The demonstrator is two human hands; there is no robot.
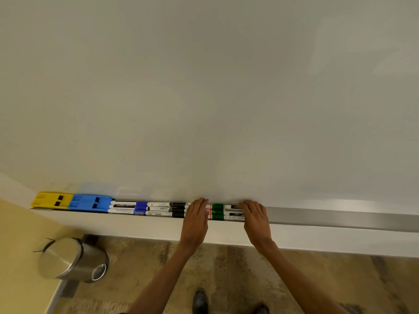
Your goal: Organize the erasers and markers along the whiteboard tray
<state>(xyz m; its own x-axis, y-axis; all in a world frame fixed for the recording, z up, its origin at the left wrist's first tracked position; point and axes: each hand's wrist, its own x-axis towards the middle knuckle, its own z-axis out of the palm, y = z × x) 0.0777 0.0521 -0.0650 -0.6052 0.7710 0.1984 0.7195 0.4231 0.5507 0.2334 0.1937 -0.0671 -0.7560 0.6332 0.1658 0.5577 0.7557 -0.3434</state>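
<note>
left hand: flat, fingers together, palm down on the markers, gripping nothing
right hand: flat, laid over the green-capped markers, not closed on them
tray: markers in rows; blue eraser, yellow eraser at left end
floor: steel bin, shoes

Bare forearms, black shoes

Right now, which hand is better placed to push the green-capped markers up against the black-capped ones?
The right hand, I'd judge. It rests on the right ends of the green-capped markers, so it can slide them left along the tray. The left hand covers the gap beside the black-capped markers and would block the way.
</note>
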